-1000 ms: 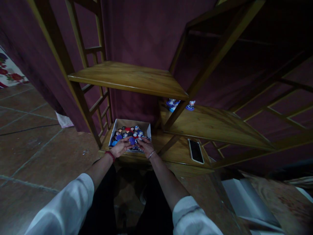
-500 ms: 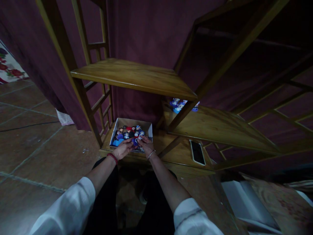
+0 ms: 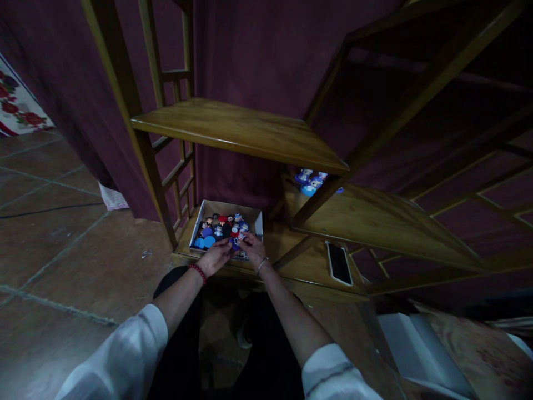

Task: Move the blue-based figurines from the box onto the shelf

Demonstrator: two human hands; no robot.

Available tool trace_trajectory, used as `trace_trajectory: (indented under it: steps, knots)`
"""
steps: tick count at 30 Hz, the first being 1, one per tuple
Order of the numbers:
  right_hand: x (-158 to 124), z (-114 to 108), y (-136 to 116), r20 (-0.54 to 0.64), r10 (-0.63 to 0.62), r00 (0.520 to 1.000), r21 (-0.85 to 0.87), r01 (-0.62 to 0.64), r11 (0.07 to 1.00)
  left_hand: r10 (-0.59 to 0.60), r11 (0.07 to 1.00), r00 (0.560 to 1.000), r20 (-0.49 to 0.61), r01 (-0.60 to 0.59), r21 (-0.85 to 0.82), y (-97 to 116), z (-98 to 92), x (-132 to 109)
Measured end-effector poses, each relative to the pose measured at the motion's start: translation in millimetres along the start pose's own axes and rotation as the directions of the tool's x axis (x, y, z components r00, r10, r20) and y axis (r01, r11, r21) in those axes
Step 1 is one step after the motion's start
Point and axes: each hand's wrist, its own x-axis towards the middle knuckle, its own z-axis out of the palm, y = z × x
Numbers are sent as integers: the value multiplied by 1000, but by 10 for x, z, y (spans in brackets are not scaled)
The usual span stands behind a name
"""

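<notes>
A shallow white cardboard box [image 3: 255, 214] full of several small colourful figurines [image 3: 217, 228] sits on the lowest wooden shelf [image 3: 291, 258]. My left hand [image 3: 215, 256], with a red bead bracelet at the wrist, reaches over the box's near edge with its fingers curled round a small blue figurine [image 3: 234, 243]. My right hand [image 3: 255, 251], wearing a thin bracelet, meets it there, fingertips pinched on the same piece. Both hands touch at the box's front right corner.
A dark phone [image 3: 338, 263] lies flat on the low shelf to the right. More blue and white figurines [image 3: 310, 180] stand on the middle shelf [image 3: 375, 214]. Another shelf board [image 3: 241, 130] hangs above the box. Tiled floor [image 3: 62, 233] spreads left; a white object [image 3: 416, 344] lies lower right.
The view has shifted slightly so the shelves and box sit further right in the picture. Both hands stay together at the box's near edge, working on the small blue piece.
</notes>
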Motion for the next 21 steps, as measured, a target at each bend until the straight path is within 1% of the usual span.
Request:
trace_trajectory:
  steps: [4,7,14,16,21]
  knots:
    - [28,-32,33,-1,-2,1000,-39,2,999,-16,1000,1000,18,16,-10,-11,-1,21]
    - [46,-52,65,6,-8,1000,-65,8,998,-20,1000,1000,-1,20,-19,-11,7,26]
    - [81,-80,135,1,-28,1000,-72,28,997,-26,1000,1000,2,26,2,-16,-2,42]
    - [74,-74,123,3,-31,1000,-76,31,997,-27,1000,1000,1,27,5,-17,-9,51]
    - [16,-74,25,-37,-5,999,-111,1,994,-41,999,999,15,40,25,-7,4,49]
